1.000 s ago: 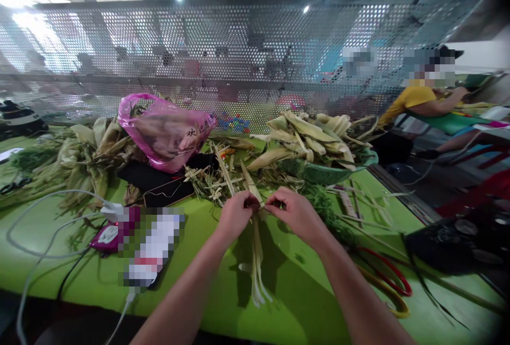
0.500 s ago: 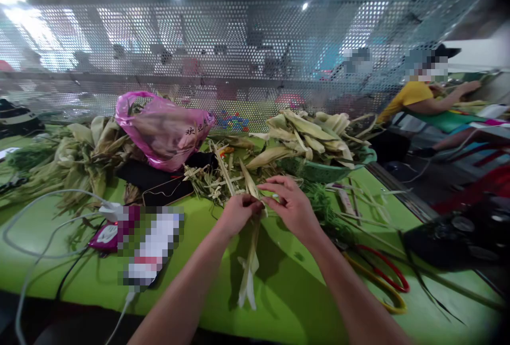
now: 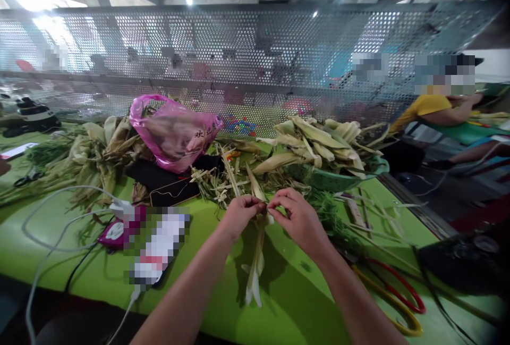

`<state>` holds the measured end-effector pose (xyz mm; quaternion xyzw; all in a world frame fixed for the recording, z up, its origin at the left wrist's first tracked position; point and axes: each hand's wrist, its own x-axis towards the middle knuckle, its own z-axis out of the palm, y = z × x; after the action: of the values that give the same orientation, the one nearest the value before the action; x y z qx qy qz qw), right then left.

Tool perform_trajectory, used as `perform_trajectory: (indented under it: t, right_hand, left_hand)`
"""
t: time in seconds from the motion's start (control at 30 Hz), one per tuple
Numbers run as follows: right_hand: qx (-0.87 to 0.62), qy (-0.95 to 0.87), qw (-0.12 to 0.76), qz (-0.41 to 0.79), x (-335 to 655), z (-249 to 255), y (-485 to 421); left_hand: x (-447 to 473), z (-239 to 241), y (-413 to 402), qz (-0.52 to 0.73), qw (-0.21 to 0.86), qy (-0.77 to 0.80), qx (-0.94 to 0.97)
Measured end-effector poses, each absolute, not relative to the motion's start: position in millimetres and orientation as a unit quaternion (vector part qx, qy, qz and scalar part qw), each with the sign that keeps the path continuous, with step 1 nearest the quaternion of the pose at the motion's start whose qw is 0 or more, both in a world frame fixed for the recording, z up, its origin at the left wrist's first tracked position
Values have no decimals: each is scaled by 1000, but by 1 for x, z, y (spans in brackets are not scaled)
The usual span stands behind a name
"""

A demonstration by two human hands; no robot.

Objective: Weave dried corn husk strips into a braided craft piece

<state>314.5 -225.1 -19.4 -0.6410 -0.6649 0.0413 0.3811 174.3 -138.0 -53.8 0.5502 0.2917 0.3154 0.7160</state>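
Observation:
Pale dry corn husks (image 3: 257, 265) hang below my hands over the green tabletop, their lower ends splayed, with a pointed end rising above my fingers. My left hand (image 3: 243, 213) pinches the bundle at its middle between thumb and forefinger. Close beside it, my right hand (image 3: 292, 216) is closed in a pinch, its fingertips almost touching my left thumb. Whatever lies between the right fingertips is too small to make out. Behind my hands lies a heap of shredded husk strips (image 3: 213, 180).
A green basket (image 3: 338, 177) piled with husks stands at back right, a pink plastic bag (image 3: 175, 135) at back left. A phone (image 3: 159, 246), power bank (image 3: 119, 230) and cables lie left. Red-and-yellow handles (image 3: 398, 302) lie right. Beyond a perforated screen (image 3: 247, 42), people sit.
My right fingers have come down and closed into a pinch near the left thumb. The whole view has shifted, so everything appears slightly farther right.

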Motion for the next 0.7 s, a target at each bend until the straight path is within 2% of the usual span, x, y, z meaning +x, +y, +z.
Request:
perform_trajectory:
  t: [0.2, 0.57, 0.7]
  right_hand:
    - [-646, -663, 355, 132, 321, -21, -224]
    - [-693, -608, 367, 124, 317, -30, -222]
    - [-704, -610, 350, 100, 316, -31, -222]
  left_hand:
    - [175, -54, -137, 340, 706, 301, 543]
    - [178, -60, -137, 370, 601, 297, 643]
    - [179, -59, -140, 382, 531, 307, 691]
